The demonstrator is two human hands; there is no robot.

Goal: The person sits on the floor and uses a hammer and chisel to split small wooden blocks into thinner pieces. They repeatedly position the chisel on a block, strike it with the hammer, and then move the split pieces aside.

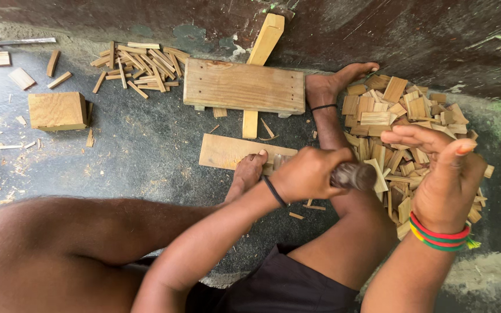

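Two bare legs are seen stretched out over the dark floor, which is strewn with chips and shavings. Against the stained wall a low wooden stool is set flat, with a long wooden stick leaned behind it. Below the stool a flat board is laid on the floor, and its near edge is touched by the toes of the left foot. The right foot is rested beside the stool, just next to a large heap of short wood pieces at the right. A second, smaller scatter of thin sticks is spread at the upper left, and a solid wood block is placed well apart from it, further left.

The left hand is closed in a firm grip around a dark round handle, which is held above the right shin, between the board and the heap; what the handle belongs to cannot be told. The right hand is raised over the heap with its fingers loosely spread and nothing held in its grip. A black band is worn on the left wrist, and red, yellow and green bangles on the right wrist.
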